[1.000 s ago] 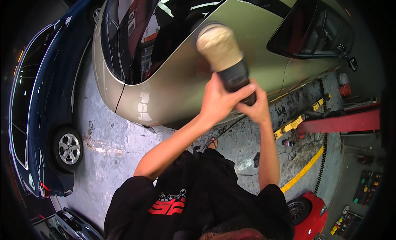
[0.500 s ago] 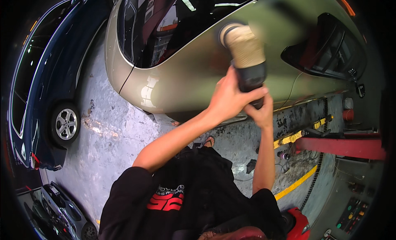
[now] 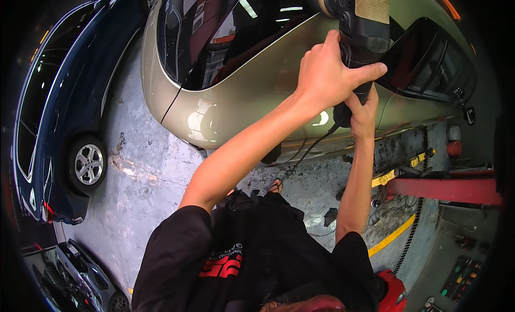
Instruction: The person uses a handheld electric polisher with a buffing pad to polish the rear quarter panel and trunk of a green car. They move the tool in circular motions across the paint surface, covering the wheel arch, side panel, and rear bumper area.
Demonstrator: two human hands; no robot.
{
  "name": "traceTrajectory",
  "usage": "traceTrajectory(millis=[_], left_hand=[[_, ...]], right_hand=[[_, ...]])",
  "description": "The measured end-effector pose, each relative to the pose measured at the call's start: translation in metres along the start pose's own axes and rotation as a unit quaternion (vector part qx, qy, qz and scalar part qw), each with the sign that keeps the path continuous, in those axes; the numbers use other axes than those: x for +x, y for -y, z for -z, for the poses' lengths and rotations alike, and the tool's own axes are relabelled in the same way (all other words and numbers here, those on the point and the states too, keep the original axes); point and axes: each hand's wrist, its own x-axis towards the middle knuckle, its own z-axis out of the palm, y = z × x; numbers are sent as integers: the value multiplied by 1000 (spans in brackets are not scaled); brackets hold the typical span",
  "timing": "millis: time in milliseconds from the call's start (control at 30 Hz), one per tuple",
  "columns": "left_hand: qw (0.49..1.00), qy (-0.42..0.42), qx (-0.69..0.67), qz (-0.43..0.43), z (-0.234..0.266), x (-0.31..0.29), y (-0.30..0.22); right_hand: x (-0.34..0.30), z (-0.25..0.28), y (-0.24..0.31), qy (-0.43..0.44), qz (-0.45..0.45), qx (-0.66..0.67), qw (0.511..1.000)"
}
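Observation:
A corded polisher [image 3: 365, 35], black with a tan textured wrap on its upper body, is held out over the gold-green car [image 3: 279, 105]. My left hand [image 3: 327, 73] is closed around the black body of the tool, thumb stretched across it. Lower down, my right hand [image 3: 365, 116] grips the rear end, close to where the black cord [image 3: 316, 143] hangs off. At the top edge of the picture, the round pad end [image 3: 323, 1] is partly cut off. Whether it touches the car's surface I cannot tell.
A dark blue car [image 3: 102, 60] stands at the left, with its wheel [image 3: 87, 164] facing the aisle. At the right, a red lift arm [image 3: 445, 191] extends over the worn grey floor [image 3: 139, 199]. A grey car [image 3: 88, 274] is at the lower left, and a red object [image 3: 391, 290] at the lower right.
Both hands have moved the polisher farther away and to the right, toward the top edge. Its cord now shows, hanging below the right hand.

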Motion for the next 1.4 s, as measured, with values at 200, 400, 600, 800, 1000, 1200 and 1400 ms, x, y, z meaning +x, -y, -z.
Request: traceTrajectory(millis=[200, 400, 600, 800, 1000, 1200, 1400], left_hand=[[996, -74, -45, 4, 22, -58, 46], [977, -130, -167, 9, 54, -122, 92], [988, -98, -114, -13, 22, -46, 45], [992, -17, -123, -32, 13, 19, -9], [972, -76, -216, -49, 37, -30, 46], [950, -122, -287, -22, 72, -124, 96], [946, -121, -300, -24, 59, -99, 83]], right_hand=[[-42, -28, -19, 60, -25, -79, 995], [-60, -60, -25, 178, -88, -149, 969], [-17, -29, -8, 90, -4, -69, 994], [20, -13, 29, 51, -37, -23, 998], [-7, -49, 23, 101, -43, -125, 986], [-54, -88, -1, 186, -88, -225, 952], [-37, -74, 1, 162, -58, -203, 964]])
